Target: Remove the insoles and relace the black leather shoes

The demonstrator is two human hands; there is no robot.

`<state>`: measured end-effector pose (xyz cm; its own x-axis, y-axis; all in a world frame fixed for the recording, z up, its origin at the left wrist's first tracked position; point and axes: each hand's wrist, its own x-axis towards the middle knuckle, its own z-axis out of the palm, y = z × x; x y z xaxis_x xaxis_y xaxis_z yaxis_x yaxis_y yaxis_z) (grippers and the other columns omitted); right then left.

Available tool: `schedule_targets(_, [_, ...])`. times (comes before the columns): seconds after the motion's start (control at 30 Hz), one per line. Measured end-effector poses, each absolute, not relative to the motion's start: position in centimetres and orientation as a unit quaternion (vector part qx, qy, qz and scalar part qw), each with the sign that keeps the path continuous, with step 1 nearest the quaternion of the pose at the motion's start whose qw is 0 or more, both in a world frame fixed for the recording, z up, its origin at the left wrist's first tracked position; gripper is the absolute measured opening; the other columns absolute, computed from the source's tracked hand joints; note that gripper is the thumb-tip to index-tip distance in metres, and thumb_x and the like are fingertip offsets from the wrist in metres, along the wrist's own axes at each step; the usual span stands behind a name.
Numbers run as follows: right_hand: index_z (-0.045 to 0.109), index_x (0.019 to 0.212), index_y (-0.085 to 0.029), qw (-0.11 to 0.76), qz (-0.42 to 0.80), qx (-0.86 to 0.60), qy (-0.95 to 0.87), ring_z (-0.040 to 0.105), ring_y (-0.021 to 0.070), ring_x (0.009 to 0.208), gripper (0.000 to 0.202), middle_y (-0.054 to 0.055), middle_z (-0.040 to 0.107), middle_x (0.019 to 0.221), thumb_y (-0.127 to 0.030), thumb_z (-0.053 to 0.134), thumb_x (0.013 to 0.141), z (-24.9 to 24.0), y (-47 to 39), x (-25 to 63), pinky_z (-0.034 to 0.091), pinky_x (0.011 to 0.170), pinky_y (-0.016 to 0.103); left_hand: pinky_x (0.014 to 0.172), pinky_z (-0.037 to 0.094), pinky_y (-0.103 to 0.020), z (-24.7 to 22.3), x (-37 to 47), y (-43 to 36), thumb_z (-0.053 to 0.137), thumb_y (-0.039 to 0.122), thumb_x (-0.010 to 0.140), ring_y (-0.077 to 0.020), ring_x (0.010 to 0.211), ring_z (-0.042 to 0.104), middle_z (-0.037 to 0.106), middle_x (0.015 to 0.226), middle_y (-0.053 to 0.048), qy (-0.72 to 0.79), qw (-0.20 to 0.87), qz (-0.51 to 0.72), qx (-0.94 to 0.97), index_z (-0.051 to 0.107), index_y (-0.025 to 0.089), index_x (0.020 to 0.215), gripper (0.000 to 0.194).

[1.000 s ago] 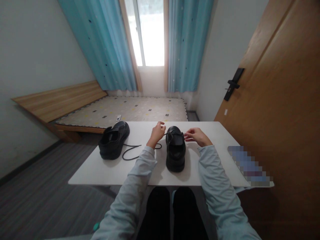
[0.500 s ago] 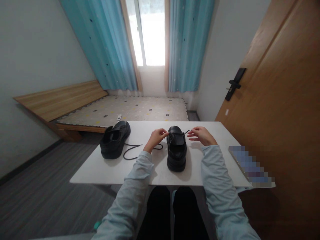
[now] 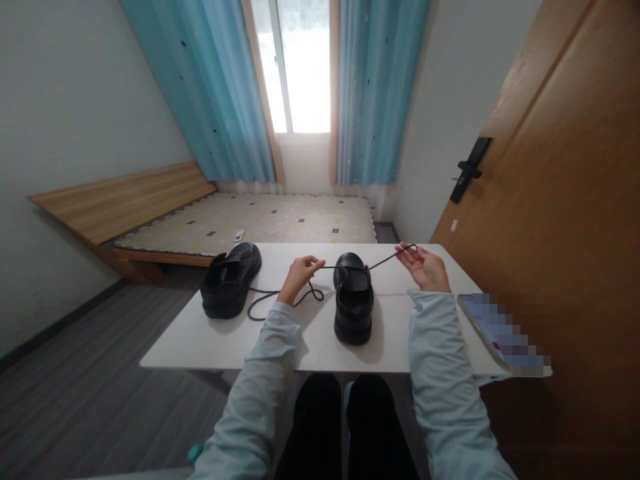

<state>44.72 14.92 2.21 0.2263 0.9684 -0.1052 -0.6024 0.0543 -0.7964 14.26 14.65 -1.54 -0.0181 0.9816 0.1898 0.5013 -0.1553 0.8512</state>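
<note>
A black shoe (image 3: 353, 300) stands on the white table (image 3: 320, 357) between my hands, its heel toward me. From its left side a black shoelace (image 3: 330, 268) runs taut to my left hand (image 3: 299, 275), which pinches it between thumb and fingers. The rest of the lace hangs below that hand and lies looped on the table. My right hand (image 3: 425, 268), palm partly turned up, pinches the lace's other side, drawn up and out to the right. Another black shoe (image 3: 230, 280) sits at the table's left, angled, near the loose lace.
A flat tablet-like item (image 3: 503, 333), partly pixelated, lies at the table's right edge. Beyond the table is a low bed (image 3: 280, 217) with a small white remote (image 3: 239, 235) on it. A wooden door (image 3: 560, 200) stands on the right.
My right hand has moved right and slightly up, drawing out a longer stretch of lace. My left hand has moved a little left, away from the shoe, with lace now showing between them.
</note>
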Motion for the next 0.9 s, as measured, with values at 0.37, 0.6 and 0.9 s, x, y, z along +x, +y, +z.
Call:
schedule_targets(0.37, [0.039, 0.071, -0.019, 0.835, 0.450, -0.302, -0.093, 0.038, 0.0037, 0.035, 0.027, -0.009, 0.042, 0.051, -0.011, 0.030, 0.095, 2.7, 15.0, 49.1, 0.036, 0.036, 0.014, 0.061, 0.043, -0.020, -0.7, 12.5, 14.2, 0.076, 0.043, 0.062, -0.0069, 0.059, 0.053, 0.054, 0.064, 0.003, 0.433, 0.528, 0.547, 0.485, 0.062, 0.015, 0.080, 0.036])
schedule_targets(0.6, [0.037, 0.072, -0.022, 0.885, 0.317, -0.302, -0.157, 0.031, 0.0040, 0.034, 0.018, -0.009, 0.039, 0.056, -0.014, 0.039, 0.089, 2.8, 14.0, 50.6, 0.021, 0.032, 0.016, 0.055, 0.041, -0.015, 0.3, 11.5, 14.2, 0.076, 0.035, 0.060, -0.0045, 0.059, 0.054, 0.054, 0.071, 0.005, 0.364, 0.545, 0.671, 0.346, 0.057, 0.019, 0.085, 0.035])
schedule_targets(0.9, [0.037, 0.073, -0.025, 0.924, 0.204, -0.275, -0.173, 0.030, 0.0045, 0.038, 0.016, -0.009, 0.035, 0.058, -0.019, 0.042, 0.086, 3.0, 13.1, 51.9, 0.020, 0.037, 0.018, 0.039, 0.020, -0.017, -1.0, 10.1, 14.9, 0.067, 0.040, 0.065, -0.0049, 0.041, 0.035, 0.046, 0.050, 0.006, 0.601, 0.333, 0.536, 0.490, 0.063, 0.013, 0.080, 0.031])
